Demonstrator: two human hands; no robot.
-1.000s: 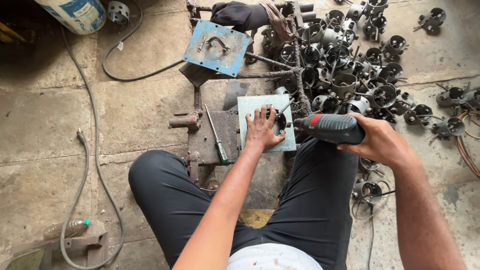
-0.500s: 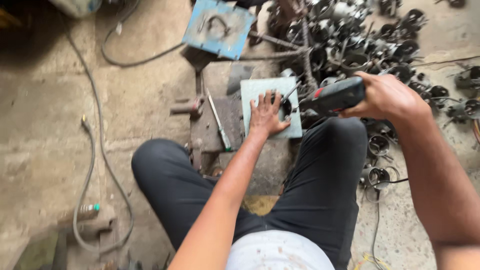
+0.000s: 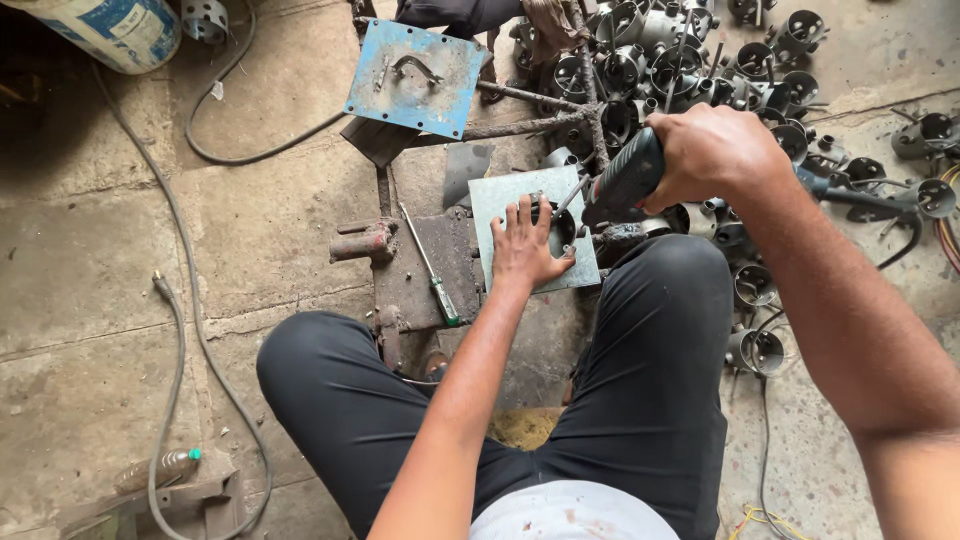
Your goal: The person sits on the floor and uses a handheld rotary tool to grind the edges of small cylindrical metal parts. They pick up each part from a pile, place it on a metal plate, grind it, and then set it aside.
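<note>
Presently, seated on concrete floor (image 3: 90,260), legs in black trousers either side of a low metal stand (image 3: 425,270).

Left hand (image 3: 525,245): palm down, fingers spread, pressing a small round metal part (image 3: 560,228) onto a pale grey-green square plate (image 3: 500,200). Plate lies flat on the stand, just ahead of the right knee. Most of the part is hidden under the fingers; the grip is a hold-down, not a closed fist.

Right hand (image 3: 715,155): clenched around the body of a dark green power drill (image 3: 625,185). Drill tilted down and leftward; its bit (image 3: 572,195) meets the round part just beside the left fingertips.

Surroundings:
- Green-handled screwdriver (image 3: 430,265) lying on the stand, left of the plate, not touched.
- Blue square metal plate with a handle (image 3: 415,75) farther out, resting on rusty bars.
- Heap of round metal cup-like parts (image 3: 690,60) to the upper right, reaching down beside the right leg.
- Grey hose (image 3: 190,340) running across the floor on the left; plastic bottle (image 3: 160,468) at lower left.
</note>
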